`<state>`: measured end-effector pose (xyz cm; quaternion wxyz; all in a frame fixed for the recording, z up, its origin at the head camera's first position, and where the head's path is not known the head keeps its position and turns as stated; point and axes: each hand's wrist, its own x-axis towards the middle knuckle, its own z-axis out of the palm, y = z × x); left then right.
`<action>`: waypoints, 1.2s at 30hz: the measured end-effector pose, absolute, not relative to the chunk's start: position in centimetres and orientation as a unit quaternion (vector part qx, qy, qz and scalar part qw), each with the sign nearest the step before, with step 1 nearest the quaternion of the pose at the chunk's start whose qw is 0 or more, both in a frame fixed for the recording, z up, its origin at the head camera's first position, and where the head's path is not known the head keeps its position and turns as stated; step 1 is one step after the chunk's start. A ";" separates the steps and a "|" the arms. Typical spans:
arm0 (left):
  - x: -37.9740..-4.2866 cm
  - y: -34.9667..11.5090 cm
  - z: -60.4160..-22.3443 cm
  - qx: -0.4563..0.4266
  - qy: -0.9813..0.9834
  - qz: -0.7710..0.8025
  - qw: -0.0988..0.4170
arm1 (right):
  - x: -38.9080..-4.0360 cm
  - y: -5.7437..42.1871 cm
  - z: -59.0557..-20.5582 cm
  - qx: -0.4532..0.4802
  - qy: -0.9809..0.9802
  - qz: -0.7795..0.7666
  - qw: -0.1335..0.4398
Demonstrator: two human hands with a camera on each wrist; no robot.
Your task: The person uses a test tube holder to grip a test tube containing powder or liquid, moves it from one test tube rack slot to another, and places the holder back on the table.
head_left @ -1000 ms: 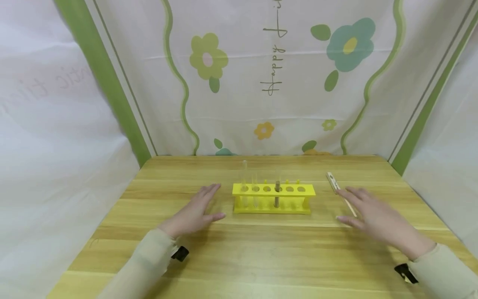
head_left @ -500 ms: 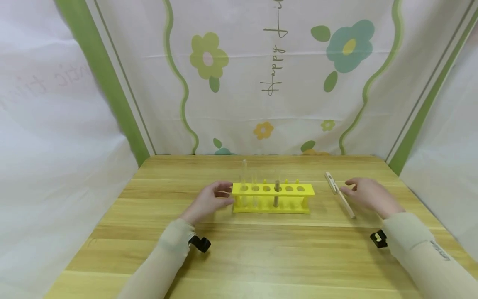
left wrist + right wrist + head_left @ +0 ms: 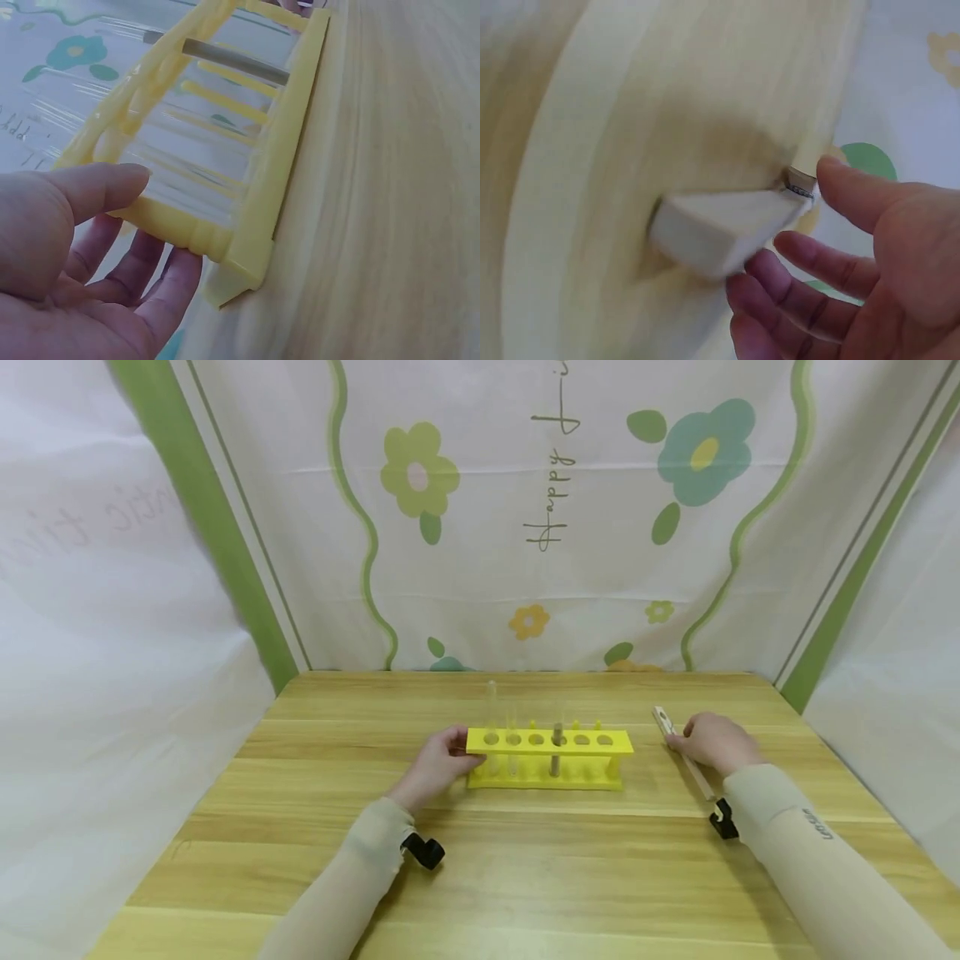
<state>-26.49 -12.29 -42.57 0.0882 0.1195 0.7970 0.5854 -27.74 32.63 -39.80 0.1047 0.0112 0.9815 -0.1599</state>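
A yellow test tube rack [image 3: 585, 783] stands mid-table. In its holes are a tall clear test tube [image 3: 492, 710], a shorter clear tube [image 3: 513, 767] and one with a dark grey content or rod [image 3: 556, 765]. My left hand [image 3: 438, 767] grips the rack's left end post, its thumb in front and fingers behind, as the left wrist view shows. To the right lies a wooden test tube holder [image 3: 697, 775], slanted on the table. My right hand [image 3: 716, 743] has thumb and curled fingers on either side of the holder near its metal spring [image 3: 801, 192].
The wooden table [image 3: 525, 877] ends at the back against a white flowered curtain [image 3: 480, 560]. White cloth panels with green strips hang at the left and right. A black wrist mount [image 3: 423, 852] sits at the left cuff, another [image 3: 723, 820] at the right.
My left hand has moved right to the rack and closed its fingers round the end post. The right hand has gone from outspread to curled at the test tube holder. The rack stays in place.
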 end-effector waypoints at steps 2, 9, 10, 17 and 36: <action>-26.5 -12.2 -42.8 0.125 0.794 0.588 0.090 | -27.8 32.5 -39.8 0.024 0.981 -0.160 0.107; -26.7 -12.1 -43.2 0.133 0.802 0.575 0.093 | -27.6 32.3 -39.7 0.040 0.982 -0.153 0.100; -26.7 -12.1 -43.2 0.134 0.807 0.568 0.091 | -27.5 32.3 -39.7 0.039 0.982 -0.153 0.099; -26.7 -12.1 -43.4 0.153 0.827 0.534 0.086 | -27.0 32.3 -39.8 0.044 0.982 -0.160 0.087; -26.6 -12.0 -42.8 0.159 0.850 0.497 0.070 | -21.5 26.0 -31.9 -0.037 0.971 -0.223 -0.072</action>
